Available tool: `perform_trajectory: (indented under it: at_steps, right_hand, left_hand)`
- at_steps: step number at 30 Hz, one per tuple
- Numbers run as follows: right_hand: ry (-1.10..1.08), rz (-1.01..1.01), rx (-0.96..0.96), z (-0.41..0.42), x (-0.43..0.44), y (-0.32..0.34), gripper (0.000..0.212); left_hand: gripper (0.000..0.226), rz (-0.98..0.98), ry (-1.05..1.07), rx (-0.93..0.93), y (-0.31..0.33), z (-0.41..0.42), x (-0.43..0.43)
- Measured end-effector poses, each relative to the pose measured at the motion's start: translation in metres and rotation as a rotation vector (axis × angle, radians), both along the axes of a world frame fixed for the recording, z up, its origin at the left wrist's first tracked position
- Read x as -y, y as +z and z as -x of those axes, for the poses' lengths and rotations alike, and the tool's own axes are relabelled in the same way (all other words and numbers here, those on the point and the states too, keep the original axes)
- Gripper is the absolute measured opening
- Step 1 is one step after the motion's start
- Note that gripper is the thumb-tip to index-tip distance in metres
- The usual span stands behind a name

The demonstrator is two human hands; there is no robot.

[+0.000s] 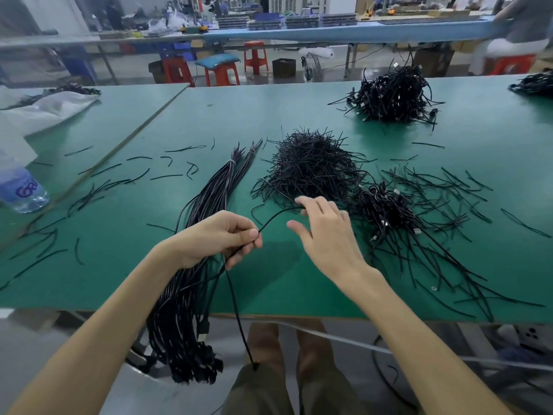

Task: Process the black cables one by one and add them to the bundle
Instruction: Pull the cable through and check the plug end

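Observation:
My left hand (223,239) pinches a single black cable (236,310) between thumb and fingers; the cable hangs down past the table's front edge and arcs up to the right. My right hand (324,227) hovers beside it with fingers spread, fingertips touching the cable's far end near a heap of short black ties (311,166). Under my left forearm lies the long bundle of black cables (206,202), tied near its far end and drooping over the table edge. A tangle of coiled cables (386,208) sits just right of my right hand.
The green table (299,289) is strewn with loose black ties on both sides. Another cable heap (392,95) stands at the back right. A water bottle (22,187) and white bags (45,109) lie at the left. Stools and workbenches fill the background.

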State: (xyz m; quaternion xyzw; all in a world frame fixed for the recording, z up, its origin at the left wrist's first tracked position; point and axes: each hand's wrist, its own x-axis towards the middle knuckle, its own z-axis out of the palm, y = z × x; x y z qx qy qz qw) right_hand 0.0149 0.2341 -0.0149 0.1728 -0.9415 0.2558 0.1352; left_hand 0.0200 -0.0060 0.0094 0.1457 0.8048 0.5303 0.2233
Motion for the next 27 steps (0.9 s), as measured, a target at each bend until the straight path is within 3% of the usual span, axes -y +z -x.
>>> perform_trajectory:
  at_steps: [3, 5, 8, 10, 13, 22, 27]
  right_hand:
    - [0.085, -0.161, -0.118, -0.005, 0.017, 0.006, 0.065]
    - [0.238, -0.259, -0.133, -0.009, 0.029, 0.005, 0.053]
    - [0.348, -0.295, 0.011, -0.012, 0.035, 0.004, 0.031]
    - [0.324, -0.225, 0.169, -0.013, 0.033, -0.001, 0.022]
    - [0.279, -0.039, 0.324, -0.015, 0.032, -0.007, 0.034]
    - [0.191, 0.322, 0.356, -0.011, 0.039, -0.004, 0.041]
    - [0.245, 0.298, 0.417, -0.010, 0.040, -0.009, 0.022]
  left_hand:
    - [0.024, 0.011, -0.072, 0.041, 0.000, -0.003, -0.007]
    - [0.023, 0.026, -0.155, 0.074, -0.001, -0.004, -0.010]
    - [0.023, -0.028, -0.167, 0.172, 0.000, -0.003, -0.007]
    - [0.024, -0.117, -0.170, 0.304, 0.000, -0.003, -0.001]
    - [0.030, -0.142, -0.229, 0.394, -0.003, -0.005, 0.002]
    - [0.034, -0.198, -0.322, 0.377, -0.010, -0.014, 0.013]
    - [0.029, -0.309, -0.183, 0.440, -0.019, -0.015, 0.015]
